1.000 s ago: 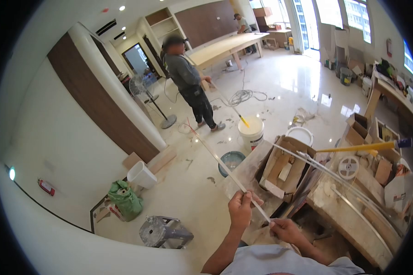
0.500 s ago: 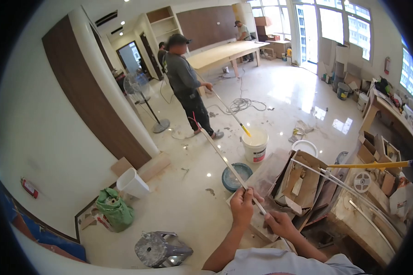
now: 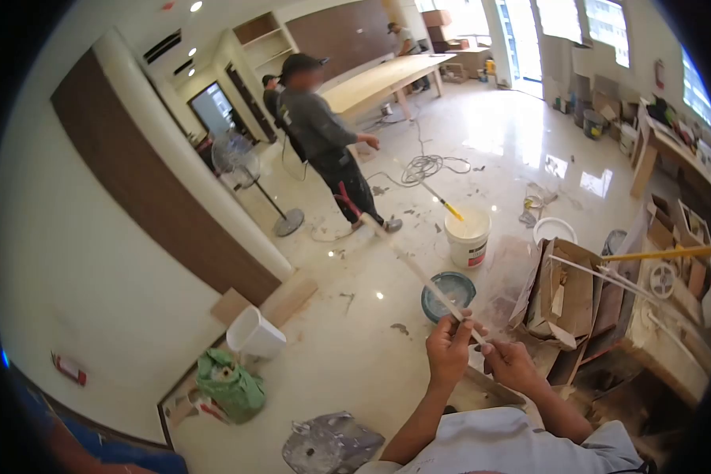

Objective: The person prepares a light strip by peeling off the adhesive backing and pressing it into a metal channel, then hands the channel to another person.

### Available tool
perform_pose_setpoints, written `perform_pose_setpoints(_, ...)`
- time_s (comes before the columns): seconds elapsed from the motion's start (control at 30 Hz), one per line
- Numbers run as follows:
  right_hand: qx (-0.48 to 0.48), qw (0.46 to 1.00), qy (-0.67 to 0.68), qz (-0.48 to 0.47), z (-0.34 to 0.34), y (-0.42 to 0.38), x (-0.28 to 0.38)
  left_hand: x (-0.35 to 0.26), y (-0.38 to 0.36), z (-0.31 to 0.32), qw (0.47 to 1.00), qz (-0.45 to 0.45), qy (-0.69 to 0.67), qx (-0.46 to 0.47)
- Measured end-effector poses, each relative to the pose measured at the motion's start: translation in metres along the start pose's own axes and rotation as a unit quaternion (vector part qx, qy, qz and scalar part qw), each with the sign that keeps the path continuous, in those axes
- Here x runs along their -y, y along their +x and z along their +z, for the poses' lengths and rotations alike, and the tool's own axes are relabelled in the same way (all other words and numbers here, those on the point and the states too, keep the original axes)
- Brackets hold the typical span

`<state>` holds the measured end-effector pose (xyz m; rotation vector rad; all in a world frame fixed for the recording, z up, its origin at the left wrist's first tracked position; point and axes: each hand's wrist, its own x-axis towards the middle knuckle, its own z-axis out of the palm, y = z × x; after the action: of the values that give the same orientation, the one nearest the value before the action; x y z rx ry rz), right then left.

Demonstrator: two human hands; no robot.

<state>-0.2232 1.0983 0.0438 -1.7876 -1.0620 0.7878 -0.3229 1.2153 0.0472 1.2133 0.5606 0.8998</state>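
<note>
A long, thin whitish pole point(image 3: 419, 273) runs between both my hands and slants away up and to the left, blurred by motion. At its far end are two red prongs or wire ends point(image 3: 347, 199). My left hand point(image 3: 448, 349) is closed around the pole, thumb on top. Just behind it, nearer my body, my right hand point(image 3: 515, 366) pinches the pole between thumb and fingers. Below the pole, beyond my left hand, a blue-green basin point(image 3: 430, 306) sits on the floor. A white bucket point(image 3: 466, 243) stands past it, with a yellow-ended rod point(image 3: 452, 208) at its rim.
A co-worker point(image 3: 317, 130) in dark clothes stands ahead, left of the bucket. An open cardboard box point(image 3: 574, 276) and scrap crowd my right. A white bin point(image 3: 254, 332), a green sack point(image 3: 227, 387) and a paint-smeared stool point(image 3: 332, 446) stand left. Cables point(image 3: 426, 168) lie coiled on the floor.
My view has turned, shifting the room's objects right and slightly downward on the left. My hands keep hold of the pole. The co-worker's rod now looks smeared near the hand.
</note>
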Motion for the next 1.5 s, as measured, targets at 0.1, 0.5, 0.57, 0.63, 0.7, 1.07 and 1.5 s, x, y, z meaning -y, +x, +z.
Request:
perform_pose_setpoints(0.1, -0.019, 0.999, -0.005, 0.041, -0.01, -0.005, 0.002, -0.012, -0.002, 0.004, 1.0, 0.001, -0.026, 0.001)
perform_pose_setpoints(0.5, 0.006, 0.995, -0.012, -0.101, -0.044, -0.006, 0.008, -0.018, -0.01, 0.052, 0.998, 0.053, -0.005, -0.038)
perform_pose_setpoints(0.57, 0.001, 0.996, 0.022, -0.09, -0.052, -0.008, 0.011, -0.019, -0.015, 0.061, 0.998, 0.053, 0.005, -0.044)
perform_pose_setpoints(0.63, 0.021, 0.995, 0.03, -0.092, -0.061, -0.009, 0.012, -0.024, -0.017, 0.067, 0.996, 0.063, 0.018, -0.056)
perform_pose_setpoints(0.7, 0.036, 0.994, 0.034, -0.092, -0.069, -0.01, 0.014, -0.029, -0.018, 0.077, 0.993, 0.06, 0.079, -0.07)
perform_pose_setpoints(1.07, 0.01, 0.991, 0.11, -0.081, -0.075, -0.016, -0.001, -0.021, -0.022, 0.096, 0.991, 0.089, 0.065, -0.075)
perform_pose_setpoints(1.5, 0.078, 0.971, 0.222, -0.035, -0.082, -0.02, -0.011, -0.007, -0.039, 0.1, 1.0, 0.013, -0.004, -0.024)
